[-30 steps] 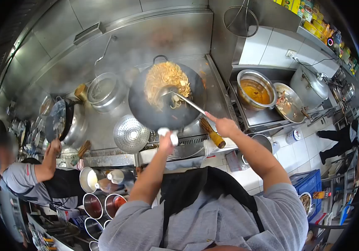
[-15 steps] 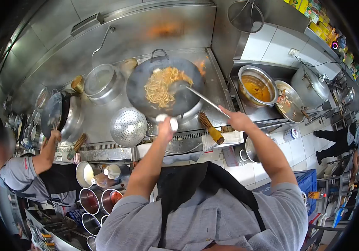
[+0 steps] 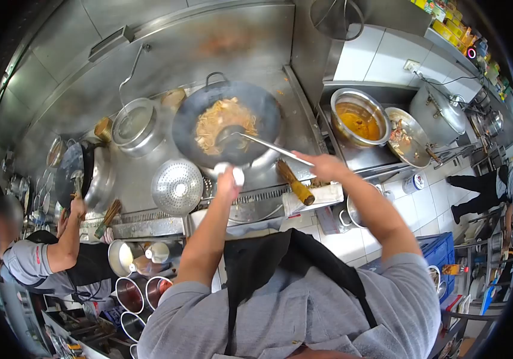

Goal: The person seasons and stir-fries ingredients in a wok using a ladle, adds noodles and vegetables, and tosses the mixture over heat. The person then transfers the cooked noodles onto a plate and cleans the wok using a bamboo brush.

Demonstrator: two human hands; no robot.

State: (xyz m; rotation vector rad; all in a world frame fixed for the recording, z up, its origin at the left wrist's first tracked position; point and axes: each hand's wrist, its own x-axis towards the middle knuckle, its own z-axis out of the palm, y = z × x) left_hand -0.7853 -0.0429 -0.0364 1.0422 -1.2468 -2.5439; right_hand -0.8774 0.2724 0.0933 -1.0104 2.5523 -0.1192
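Noodles lie in the wok, upper centre, above the left hand, fingers curled round white cloth; the right hand has fingers gripping the ladle.

- A wok lies beyond the left hand, noodles inside.
- A ladle runs from the right hand into the noodles.
- A strainer lies left of the left hand.
- A brush lies between the hands, nearer the right.
- Right of the right hand stand a bowl, then a pan.
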